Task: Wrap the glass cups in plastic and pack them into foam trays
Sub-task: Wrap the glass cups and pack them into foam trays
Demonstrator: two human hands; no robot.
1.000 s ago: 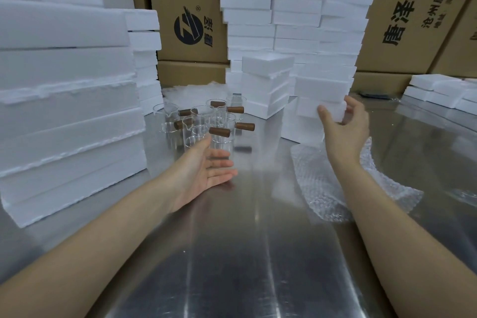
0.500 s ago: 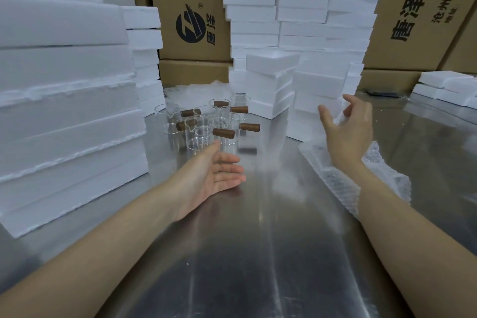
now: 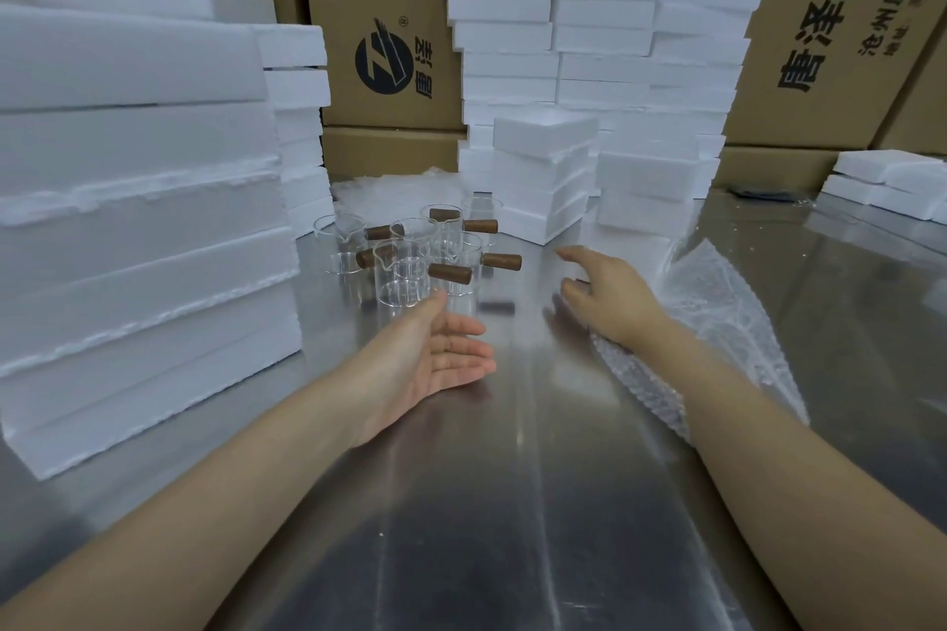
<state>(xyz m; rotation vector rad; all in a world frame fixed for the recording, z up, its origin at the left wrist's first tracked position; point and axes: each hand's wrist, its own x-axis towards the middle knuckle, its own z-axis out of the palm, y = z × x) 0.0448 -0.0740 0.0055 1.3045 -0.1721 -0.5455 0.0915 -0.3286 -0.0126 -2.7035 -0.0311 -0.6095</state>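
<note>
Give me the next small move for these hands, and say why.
Probably: the left hand reaches forward and takes the nearest glass cup by its brown handle. Both hands are open and hold nothing, that cup stands just beyond the left hand, and the bubble wrap lies ready by the right hand.

Head-worn view, forward and down, seemingly close over table (image 3: 512, 502)

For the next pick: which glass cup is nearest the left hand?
The front cup, just beyond the thumb of the left hand; others stand farther back.
</note>
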